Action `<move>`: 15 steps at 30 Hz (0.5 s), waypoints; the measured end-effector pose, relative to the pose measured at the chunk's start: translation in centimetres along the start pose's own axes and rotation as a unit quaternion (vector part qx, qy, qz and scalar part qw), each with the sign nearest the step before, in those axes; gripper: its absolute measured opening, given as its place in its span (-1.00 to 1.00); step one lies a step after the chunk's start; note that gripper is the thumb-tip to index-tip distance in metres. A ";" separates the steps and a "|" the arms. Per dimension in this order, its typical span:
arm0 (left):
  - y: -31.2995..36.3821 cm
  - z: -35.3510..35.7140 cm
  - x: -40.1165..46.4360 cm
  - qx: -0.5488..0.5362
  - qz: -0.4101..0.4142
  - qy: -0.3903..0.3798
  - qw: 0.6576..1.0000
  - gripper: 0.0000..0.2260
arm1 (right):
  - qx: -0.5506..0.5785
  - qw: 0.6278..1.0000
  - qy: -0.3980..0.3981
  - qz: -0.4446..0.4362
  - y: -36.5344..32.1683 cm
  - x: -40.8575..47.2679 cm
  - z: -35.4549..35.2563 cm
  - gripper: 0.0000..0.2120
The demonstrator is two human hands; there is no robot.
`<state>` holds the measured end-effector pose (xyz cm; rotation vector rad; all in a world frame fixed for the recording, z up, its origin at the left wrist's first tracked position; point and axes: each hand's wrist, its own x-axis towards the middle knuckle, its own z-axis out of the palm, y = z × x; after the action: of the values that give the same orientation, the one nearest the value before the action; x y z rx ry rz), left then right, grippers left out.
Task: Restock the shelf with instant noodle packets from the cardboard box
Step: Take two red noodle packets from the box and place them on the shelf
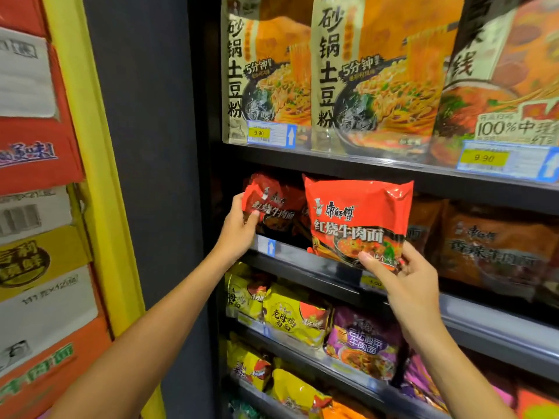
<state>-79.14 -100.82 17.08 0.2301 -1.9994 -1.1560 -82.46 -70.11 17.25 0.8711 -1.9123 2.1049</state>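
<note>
Two red instant noodle packets sit at the shelf (pixel 317 258). Left hand (pixel 239 225) grips the rear packet (pixel 272 204); right hand (pixel 396 273) pinches the front packet (pixel 357 219) by its lower edge. Light, crinkly, slippery film with brittle contents: probably best held at the edges.

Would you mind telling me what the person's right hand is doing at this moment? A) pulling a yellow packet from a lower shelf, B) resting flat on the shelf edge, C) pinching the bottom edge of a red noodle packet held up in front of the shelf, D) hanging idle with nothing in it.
C: the right hand pinches the lower edge of the red noodle packet, thumb on its front.
</note>
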 end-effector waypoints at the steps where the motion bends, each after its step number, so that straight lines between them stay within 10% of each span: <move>1: -0.2 0.3 0.4 0.015 -0.003 0.007 1.000 -0.62 | -0.002 1.000 0.006 0.002 0.1 -0.1 0.1 -0.75; 9: 0.9 2.3 0.9 0.224 -0.003 0.104 0.969 -0.18 | -0.024 0.998 0.049 0.014 0.6 -0.5 0.8 -0.73; 15: 0.8 2.7 -0.6 0.230 0.132 0.128 0.956 -0.55 | -0.071 0.997 0.032 0.029 0.6 1.3 2.1 -0.68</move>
<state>-80.47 -98.27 16.69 0.3186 -1.9672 -0.4555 -83.15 -72.53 17.44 0.7201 -2.0474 1.9729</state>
